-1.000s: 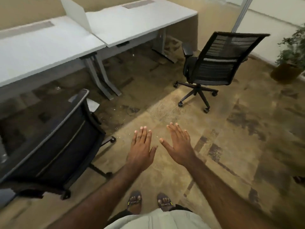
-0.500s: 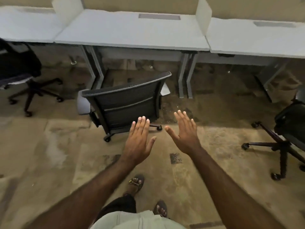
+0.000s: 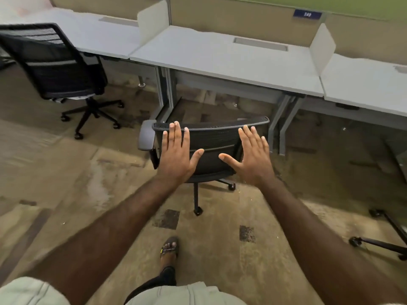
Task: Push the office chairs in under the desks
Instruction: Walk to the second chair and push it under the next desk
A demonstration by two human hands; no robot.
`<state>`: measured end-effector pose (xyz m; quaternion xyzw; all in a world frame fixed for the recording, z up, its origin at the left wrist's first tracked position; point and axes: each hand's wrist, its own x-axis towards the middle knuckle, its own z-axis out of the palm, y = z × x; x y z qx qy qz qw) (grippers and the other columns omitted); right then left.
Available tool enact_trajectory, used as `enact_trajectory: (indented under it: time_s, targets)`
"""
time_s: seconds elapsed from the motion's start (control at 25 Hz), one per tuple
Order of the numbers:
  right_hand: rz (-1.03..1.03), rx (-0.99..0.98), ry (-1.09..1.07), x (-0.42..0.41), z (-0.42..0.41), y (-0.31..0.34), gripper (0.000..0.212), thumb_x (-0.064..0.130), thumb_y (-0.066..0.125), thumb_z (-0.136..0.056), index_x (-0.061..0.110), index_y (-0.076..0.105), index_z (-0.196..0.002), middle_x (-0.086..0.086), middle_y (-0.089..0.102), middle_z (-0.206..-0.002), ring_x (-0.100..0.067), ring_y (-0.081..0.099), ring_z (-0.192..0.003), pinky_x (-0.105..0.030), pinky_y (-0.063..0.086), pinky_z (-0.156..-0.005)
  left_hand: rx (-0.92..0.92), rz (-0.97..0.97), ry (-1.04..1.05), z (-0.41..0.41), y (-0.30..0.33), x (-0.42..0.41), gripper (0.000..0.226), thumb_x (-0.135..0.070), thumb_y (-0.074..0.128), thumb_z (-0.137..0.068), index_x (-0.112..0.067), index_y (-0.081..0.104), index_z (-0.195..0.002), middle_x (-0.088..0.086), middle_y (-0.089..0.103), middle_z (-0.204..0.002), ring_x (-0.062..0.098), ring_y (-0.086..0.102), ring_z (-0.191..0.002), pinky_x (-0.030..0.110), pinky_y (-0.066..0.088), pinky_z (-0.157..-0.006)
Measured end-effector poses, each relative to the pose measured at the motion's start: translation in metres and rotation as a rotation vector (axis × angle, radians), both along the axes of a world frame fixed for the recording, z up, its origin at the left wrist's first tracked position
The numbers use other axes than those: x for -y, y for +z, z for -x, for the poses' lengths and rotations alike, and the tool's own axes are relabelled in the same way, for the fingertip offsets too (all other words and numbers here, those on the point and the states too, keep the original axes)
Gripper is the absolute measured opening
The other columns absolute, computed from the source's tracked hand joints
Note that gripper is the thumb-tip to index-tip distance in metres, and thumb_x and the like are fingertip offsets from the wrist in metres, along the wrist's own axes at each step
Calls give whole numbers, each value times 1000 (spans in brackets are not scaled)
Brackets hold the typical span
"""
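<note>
A black mesh office chair (image 3: 212,140) stands in front of the middle grey desk (image 3: 220,56), its back towards me and its seat partly under the desk edge. My left hand (image 3: 177,154) is spread flat over the left part of the backrest. My right hand (image 3: 253,155) is spread flat over the right part. Both hands have fingers apart and grip nothing; whether the palms touch the mesh I cannot tell. A second black chair (image 3: 57,64) stands out from the left desk (image 3: 103,38).
White dividers (image 3: 153,20) separate the desks, and grey desk legs (image 3: 165,89) flank the middle bay. The wheeled base of a third chair (image 3: 383,234) shows at the right edge. Patterned carpet lies around my sandalled foot (image 3: 169,247).
I have stepped closer to the middle chair. Both hands moved forward and apart, from hovering in front of me to lying over the chair's backrest.
</note>
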<state>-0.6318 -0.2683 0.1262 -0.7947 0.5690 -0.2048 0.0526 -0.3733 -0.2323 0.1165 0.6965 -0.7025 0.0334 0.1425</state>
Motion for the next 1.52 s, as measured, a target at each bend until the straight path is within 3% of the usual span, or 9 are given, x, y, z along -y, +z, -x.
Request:
enact_trajectory:
  time_s: [0.16,0.28,0.4,0.56,0.68,1.04,1.32,1.52]
  targets:
    - [11,-91,9,47,3,3,115,97,30,-93,17,16,-173,1,9,-183,-11,-7,-168,-48,-5,-136,65,-22,-70,-22,-3,40,95,-72,21,-103,-5,5,-168,18,-7,-177,29,-14,-165,53,-5,-133]
    - [-40,-127,-25,78,9,0,111,95,22,-95,16,17,-173,1,10,-182,-10,-7,-167,-46,-9,-135,25,64,-147,-28,-5,64,92,-75,27,-100,-8,30,-163,13,20,-175,27,6,-165,52,2,-133]
    - [-46,-142,-47,109,13,2,104,90,13,-98,18,28,-171,2,23,-180,-13,5,-168,-46,-10,-135,24,141,-184,-31,-10,85,93,-78,36,-96,-9,39,-158,10,36,-166,30,22,-161,54,9,-132]
    - [13,-125,-92,139,9,2,84,78,24,-105,21,47,-162,3,46,-169,-16,28,-163,-48,-2,-135,50,232,-228,-38,-15,111,94,-79,45,-93,-7,41,-153,10,43,-153,33,35,-151,54,15,-130]
    - [69,-84,-118,145,5,-10,74,74,29,-108,25,51,-159,5,52,-163,-16,33,-160,-49,0,-135,36,263,-251,-43,-22,128,95,-81,44,-92,-8,42,-152,11,45,-150,34,40,-145,54,16,-130]
    - [153,-65,-195,186,-63,-27,71,75,31,-108,25,57,-152,5,59,-152,-19,43,-151,-51,10,-133,7,169,-275,-112,-22,193,96,-85,39,-91,-10,42,-152,10,44,-149,33,38,-146,55,19,-128]
    - [108,-131,-254,230,-110,-21,66,68,29,-111,25,53,-155,4,57,-155,-18,42,-150,-49,14,-131,41,23,-228,-150,-12,277,101,-89,26,-91,-10,38,-154,14,35,-152,33,27,-153,58,5,-131]
    - [65,-92,-283,259,-124,-20,67,73,30,-108,29,56,-152,4,58,-152,-19,41,-149,-49,16,-128,62,-14,-260,-166,-13,322,103,-90,23,-89,-11,35,-154,13,32,-152,31,23,-154,56,0,-131]
